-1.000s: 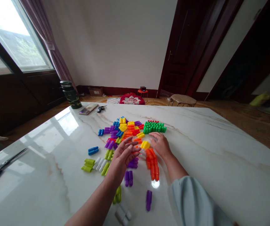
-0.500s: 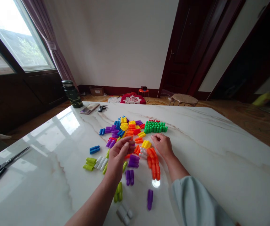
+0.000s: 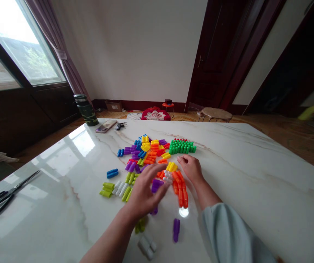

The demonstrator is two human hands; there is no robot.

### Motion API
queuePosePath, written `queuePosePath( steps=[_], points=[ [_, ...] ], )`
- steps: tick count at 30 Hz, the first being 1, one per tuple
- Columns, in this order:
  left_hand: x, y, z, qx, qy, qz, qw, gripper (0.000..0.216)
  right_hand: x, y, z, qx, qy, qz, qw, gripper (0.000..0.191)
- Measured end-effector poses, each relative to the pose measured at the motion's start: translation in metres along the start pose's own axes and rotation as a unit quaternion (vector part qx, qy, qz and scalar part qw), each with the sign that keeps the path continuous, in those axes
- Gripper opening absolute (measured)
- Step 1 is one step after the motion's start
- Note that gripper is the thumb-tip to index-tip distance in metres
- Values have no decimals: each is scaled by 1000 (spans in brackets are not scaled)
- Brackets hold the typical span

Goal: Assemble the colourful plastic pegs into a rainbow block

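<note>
My left hand hovers over the small bullet-shaped plastic pieces, its thumb and fingers apart around white pieces and purple pieces. Nothing shows in its grip. On the right, my right hand rests low at the table with curled fingers; their inner side is hidden. Yellow pieces lie just left of it. Below them, orange pieces form a joined strip. Behind my right hand stands a tight block of green pieces, with red ones at its back.
A mixed pile of pieces spreads across the marble-patterned table. Scissors lie at the left. Near the far left edge are a camouflage bottle, a phone and keys. One purple piece lies in front.
My left hand has moved right and toward me, with thumb and fingers opening wider over the white pieces. My right hand has stayed nearly in place. The view has shifted slightly.
</note>
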State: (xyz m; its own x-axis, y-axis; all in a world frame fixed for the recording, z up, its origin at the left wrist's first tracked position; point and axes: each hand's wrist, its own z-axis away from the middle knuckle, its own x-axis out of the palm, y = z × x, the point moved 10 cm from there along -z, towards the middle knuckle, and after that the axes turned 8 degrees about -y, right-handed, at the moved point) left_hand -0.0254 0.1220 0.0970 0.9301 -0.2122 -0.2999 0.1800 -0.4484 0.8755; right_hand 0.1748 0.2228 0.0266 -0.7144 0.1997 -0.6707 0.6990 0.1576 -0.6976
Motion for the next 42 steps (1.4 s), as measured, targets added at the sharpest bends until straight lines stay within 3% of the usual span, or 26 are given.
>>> queuePosePath(
  steps=[2, 4, 6, 9, 16, 21, 26, 30, 32, 35, 38, 42],
  points=[
    [37, 8, 2, 42, -142, -123, 981, 54, 0, -2, 0, -3, -3, 4, 1000, 33],
    [62, 2, 6, 60, -227, -212, 949, 61, 0, -3, 0, -5, -6, 10, 1000, 32],
    [72, -9, 7, 60, -252, -263, 930, 59, 0, -4, -1, -3, -8, 18, 1000, 31],
    [70, -20, 4, 45, -237, -299, 923, 49, -1, -4, -1, 1, -7, 25, 1000, 32],
    [51, -31, -5, -9, -165, -346, 924, 29, -1, -1, -1, 16, -7, 24, 1000, 30],
    [29, -35, -8, -12, -83, -320, 944, 28, 0, 0, -1, 18, -10, 23, 1000, 29],
    [-15, -30, -4, -31, 12, -318, 947, 29, 1, 3, -2, 17, -6, 23, 1000, 30],
    [-69, -19, 18, -74, 72, -361, 927, 28, 3, 6, -4, 19, -9, 18, 1000, 30],
    [-91, -26, 35, -126, 53, -411, 901, 32, 3, 7, -4, 23, -9, 17, 1000, 30],
    [-101, -46, 61, -168, -31, -449, 877, 32, 3, 7, -4, 26, -10, 21, 999, 29],
    [-100, -63, 77, -198, -76, -491, 845, 38, 3, 6, -4, 27, -12, 23, 999, 29],
    [-91, -72, 73, -228, -93, -514, 822, 42, 2, 4, -4, 32, -17, 18, 999, 29]
  ],
)
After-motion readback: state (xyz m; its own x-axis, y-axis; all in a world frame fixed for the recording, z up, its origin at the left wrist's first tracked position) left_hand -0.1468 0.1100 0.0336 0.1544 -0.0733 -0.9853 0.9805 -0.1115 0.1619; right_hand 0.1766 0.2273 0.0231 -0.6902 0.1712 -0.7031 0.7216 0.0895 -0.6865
